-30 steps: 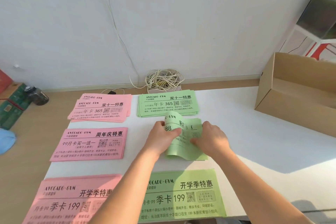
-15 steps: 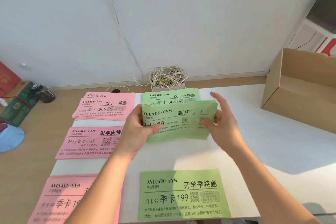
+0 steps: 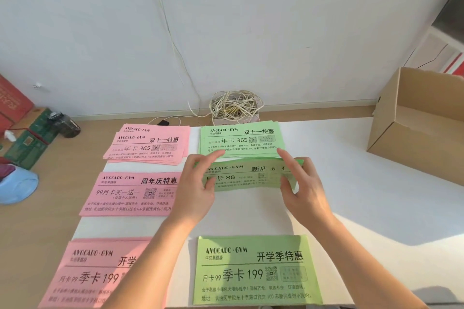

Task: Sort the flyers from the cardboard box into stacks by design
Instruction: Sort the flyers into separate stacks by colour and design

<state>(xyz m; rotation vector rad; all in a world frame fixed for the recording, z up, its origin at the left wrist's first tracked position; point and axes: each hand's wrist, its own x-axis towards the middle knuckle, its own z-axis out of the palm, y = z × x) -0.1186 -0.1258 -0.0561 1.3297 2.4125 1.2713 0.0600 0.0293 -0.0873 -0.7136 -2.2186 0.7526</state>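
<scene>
**Green 88 flyers held in both hands**

The 88 flyers (image 3: 247,177) are a small green bunch. They are up between the two hands, with the words facing the person. The left hand (image 3: 198,190) pinches the left end, thumb in front and fingers behind. The right hand (image 3: 305,190) pinches the right end the same way. I cannot tell if the bottom edge touches the surface (image 3: 351,183).

Just past the hands lies the green 365 stack (image 3: 238,139). Close to the person, under the arms, lies the green 199 stack (image 3: 256,271). The bare spot under the hands, between these two, looks like the place for this bunch.

To do this step well, I think the bunch should be tapped so its edges line up. Then it should go down flat, words up, and not touch the stacks on either side. Thin paper slides and bends, so a soft hold and a slow let-go would help.

Left of the left hand are three pink stacks: the pink 365 stack (image 3: 148,145), the pink 99 stack (image 3: 133,193) and the pink 199 stack (image 3: 95,276). Far to the right of the right hand sits the box (image 3: 421,133). From here I cannot see its bottom.
</scene>
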